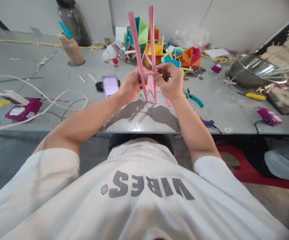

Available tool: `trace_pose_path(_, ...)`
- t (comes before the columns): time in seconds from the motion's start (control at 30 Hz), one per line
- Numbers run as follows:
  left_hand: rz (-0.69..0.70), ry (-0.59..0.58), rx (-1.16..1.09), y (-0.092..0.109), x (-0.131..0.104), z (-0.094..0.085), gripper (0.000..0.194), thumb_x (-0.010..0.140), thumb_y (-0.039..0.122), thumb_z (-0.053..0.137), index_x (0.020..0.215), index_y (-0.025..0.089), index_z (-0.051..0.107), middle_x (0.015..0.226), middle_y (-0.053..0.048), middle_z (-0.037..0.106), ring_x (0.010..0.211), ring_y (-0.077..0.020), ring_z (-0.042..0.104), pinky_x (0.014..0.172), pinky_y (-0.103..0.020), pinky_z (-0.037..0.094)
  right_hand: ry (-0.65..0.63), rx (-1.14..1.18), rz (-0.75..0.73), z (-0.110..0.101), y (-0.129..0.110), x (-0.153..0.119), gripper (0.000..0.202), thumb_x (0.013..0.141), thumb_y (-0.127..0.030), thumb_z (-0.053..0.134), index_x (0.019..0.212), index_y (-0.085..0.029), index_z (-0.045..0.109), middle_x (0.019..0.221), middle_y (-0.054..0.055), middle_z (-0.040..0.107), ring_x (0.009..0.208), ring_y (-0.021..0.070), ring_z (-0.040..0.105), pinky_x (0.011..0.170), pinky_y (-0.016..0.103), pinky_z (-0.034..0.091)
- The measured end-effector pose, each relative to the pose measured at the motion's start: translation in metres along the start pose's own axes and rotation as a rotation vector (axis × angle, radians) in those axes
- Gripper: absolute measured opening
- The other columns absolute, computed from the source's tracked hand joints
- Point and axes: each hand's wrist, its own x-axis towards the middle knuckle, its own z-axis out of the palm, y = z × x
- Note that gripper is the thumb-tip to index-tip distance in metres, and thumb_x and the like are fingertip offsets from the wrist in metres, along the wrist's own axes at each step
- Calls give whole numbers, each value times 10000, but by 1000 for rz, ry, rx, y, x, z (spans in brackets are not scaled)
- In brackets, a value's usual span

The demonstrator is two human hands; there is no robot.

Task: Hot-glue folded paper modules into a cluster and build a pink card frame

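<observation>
A pink frame of long thin strips (135, 40) stands upright over the grey table, its two tall strips joined by short crosspieces. My left hand (131, 86) is closed on the left side of the frame, its fingertips partly behind the strip. On the other side, my right hand (170, 80) pinches the frame near a crosspiece at mid height. Pink pieces (157, 87) show between and behind the strips. Just right of my right hand lie pliers with teal handles (196, 100).
Colourful folded pieces (191, 57) are heaped at the back. Around the grey table (94, 116) are a phone (110, 86), a cup of tools (73, 51), a dark bottle (75, 23), a white cable (70, 91), purple boxes (24, 109), a metal bowl (249, 71) and a yellow cutter (256, 96).
</observation>
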Motion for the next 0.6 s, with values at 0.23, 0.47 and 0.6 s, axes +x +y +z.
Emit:
trace_pose_path(0.23, 115, -26, 47, -11, -11, 16, 747, 756, 914, 1030, 986, 250, 778, 943, -27, 829, 983, -215, 836, 917, -368, 633, 4, 29, -27, 4, -5, -11, 662, 1017, -940, 772, 1023, -278, 791, 916, 57, 740, 994, 277, 799, 832, 439, 682)
trace_pose_path(0.47, 122, 39, -7, -10, -16, 20, 708, 671, 820, 1132, 964, 234, 864, 938, -47, 862, 893, -198, 833, 935, -383, 683, -1, -10, -94, 4, -20, -21, 567, 1097, -874, 707, 1006, -315, 732, 864, 29, 704, 809, 222, 668, 794, 465, 634)
trace_pose_path(0.6, 65, 64, -13, -11, -15, 20, 679, 669, 810, 1138, 941, 253, 862, 893, -30, 858, 857, -183, 816, 874, -359, 681, 7, -40, -150, 5, -18, -21, 590, 1145, -876, 620, 1010, -308, 704, 876, 19, 707, 776, 190, 604, 782, 442, 592)
